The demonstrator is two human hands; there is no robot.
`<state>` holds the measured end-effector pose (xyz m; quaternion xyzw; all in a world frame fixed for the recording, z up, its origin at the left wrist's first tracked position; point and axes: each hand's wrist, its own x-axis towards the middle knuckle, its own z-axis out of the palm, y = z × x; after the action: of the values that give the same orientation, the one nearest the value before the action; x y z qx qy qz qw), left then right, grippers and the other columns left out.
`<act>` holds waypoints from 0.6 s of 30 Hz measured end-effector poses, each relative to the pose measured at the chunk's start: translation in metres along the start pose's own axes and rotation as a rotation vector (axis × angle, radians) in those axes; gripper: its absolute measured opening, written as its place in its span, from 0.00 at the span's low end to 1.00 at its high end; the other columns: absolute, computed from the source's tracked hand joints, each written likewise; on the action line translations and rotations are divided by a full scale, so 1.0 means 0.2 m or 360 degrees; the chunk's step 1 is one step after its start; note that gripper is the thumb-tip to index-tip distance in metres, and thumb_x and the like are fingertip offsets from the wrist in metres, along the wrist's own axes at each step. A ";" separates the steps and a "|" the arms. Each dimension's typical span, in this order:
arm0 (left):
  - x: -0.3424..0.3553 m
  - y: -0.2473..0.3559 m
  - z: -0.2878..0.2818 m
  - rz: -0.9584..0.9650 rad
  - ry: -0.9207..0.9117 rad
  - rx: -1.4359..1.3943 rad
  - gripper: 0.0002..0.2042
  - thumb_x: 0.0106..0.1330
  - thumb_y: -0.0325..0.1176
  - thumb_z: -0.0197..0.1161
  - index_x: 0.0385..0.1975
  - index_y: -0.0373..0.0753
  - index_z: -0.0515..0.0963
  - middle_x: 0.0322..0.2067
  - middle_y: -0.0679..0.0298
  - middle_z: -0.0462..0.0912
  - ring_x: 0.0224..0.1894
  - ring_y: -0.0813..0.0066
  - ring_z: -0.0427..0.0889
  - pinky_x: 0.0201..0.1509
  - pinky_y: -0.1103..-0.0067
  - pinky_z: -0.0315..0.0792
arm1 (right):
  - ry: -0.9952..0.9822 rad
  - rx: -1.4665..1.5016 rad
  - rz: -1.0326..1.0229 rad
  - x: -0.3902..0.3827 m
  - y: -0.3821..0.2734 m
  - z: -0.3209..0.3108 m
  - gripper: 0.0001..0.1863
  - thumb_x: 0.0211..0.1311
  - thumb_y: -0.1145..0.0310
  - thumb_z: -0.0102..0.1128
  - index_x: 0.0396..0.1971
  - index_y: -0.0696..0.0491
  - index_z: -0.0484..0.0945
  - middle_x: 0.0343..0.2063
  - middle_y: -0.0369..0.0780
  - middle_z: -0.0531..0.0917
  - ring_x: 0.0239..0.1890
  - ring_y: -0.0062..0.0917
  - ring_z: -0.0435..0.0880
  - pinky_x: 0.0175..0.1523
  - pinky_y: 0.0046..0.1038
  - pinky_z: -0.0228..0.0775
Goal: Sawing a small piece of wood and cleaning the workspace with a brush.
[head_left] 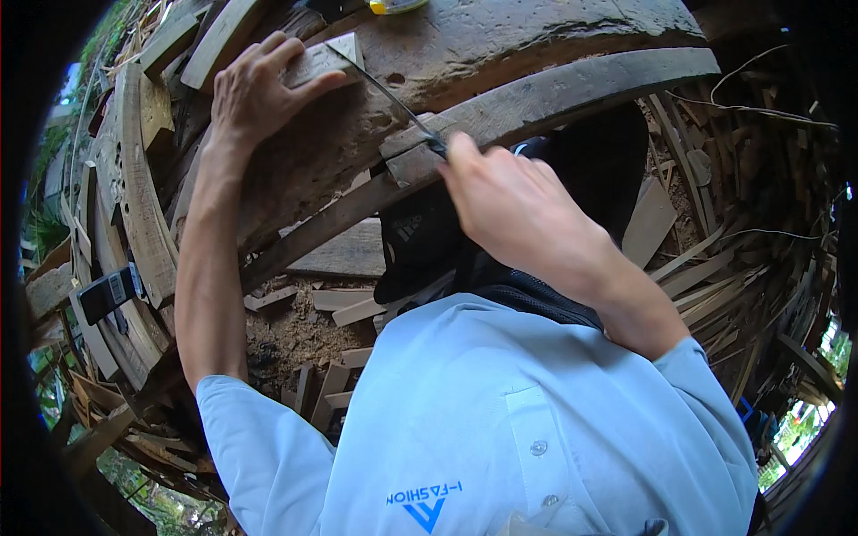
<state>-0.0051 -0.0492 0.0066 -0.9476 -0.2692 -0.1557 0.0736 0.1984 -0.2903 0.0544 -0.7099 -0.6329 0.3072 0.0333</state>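
Observation:
A small pale wood block [326,64] lies on the thick, worn workbench slab [447,45] at the upper left. My left hand [255,94] presses on its left end, thumb along the near side and fingers over the far side. In my right hand [527,201] is the dark handle of a long, thin-bladed hand tool [390,96], gripped in a closed fist. Its narrow blade slants up and left until the tip crosses the block. The blade shows almost edge-on, so I cannot tell whether it has teeth.
A long curved plank [572,94] runs along the slab's near edge. Several boards [143,188] stack up at the left, with a dark phone-like device [107,295] on them. Wood scraps and sawdust [299,330] cover the ground. Thin strips [715,277] pile up at the right.

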 end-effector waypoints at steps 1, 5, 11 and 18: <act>-0.01 -0.02 0.00 -0.0037 -0.0053 0.0040 0.38 0.57 0.75 0.65 0.39 0.38 0.85 0.35 0.63 0.84 0.40 0.63 0.88 0.43 0.67 0.82 | 0.0058 0.0093 0.0061 0.01 0.02 -0.01 0.10 0.75 0.67 0.53 0.38 0.61 0.71 0.28 0.54 0.81 0.33 0.50 0.84 0.41 0.45 0.78; 0.02 0.09 0.01 -0.0009 -0.0015 -0.0077 0.37 0.57 0.74 0.67 0.38 0.37 0.86 0.35 0.63 0.84 0.40 0.62 0.88 0.43 0.66 0.82 | 0.0394 -0.0062 -0.0673 0.24 0.05 -0.06 0.10 0.64 0.74 0.57 0.39 0.66 0.75 0.36 0.53 0.84 0.42 0.45 0.87 0.48 0.40 0.82; -0.02 -0.01 -0.01 -0.0107 -0.0018 0.0005 0.38 0.56 0.76 0.65 0.33 0.38 0.85 0.34 0.64 0.85 0.38 0.62 0.89 0.41 0.66 0.83 | 0.0096 0.0009 -0.0059 -0.02 -0.04 -0.05 0.08 0.68 0.73 0.52 0.39 0.63 0.75 0.35 0.55 0.84 0.41 0.47 0.87 0.47 0.48 0.79; 0.01 0.02 0.04 -0.0085 0.0051 -0.0099 0.39 0.54 0.78 0.64 0.36 0.40 0.87 0.35 0.63 0.88 0.40 0.62 0.90 0.43 0.66 0.84 | 0.0286 -0.0088 -0.0324 0.17 -0.02 -0.08 0.09 0.67 0.73 0.56 0.40 0.65 0.77 0.38 0.56 0.86 0.44 0.49 0.88 0.50 0.43 0.82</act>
<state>0.0010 -0.0491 0.0003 -0.9393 -0.2882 -0.1809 0.0443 0.2024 -0.2537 0.0552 -0.6673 -0.7044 0.2198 0.1013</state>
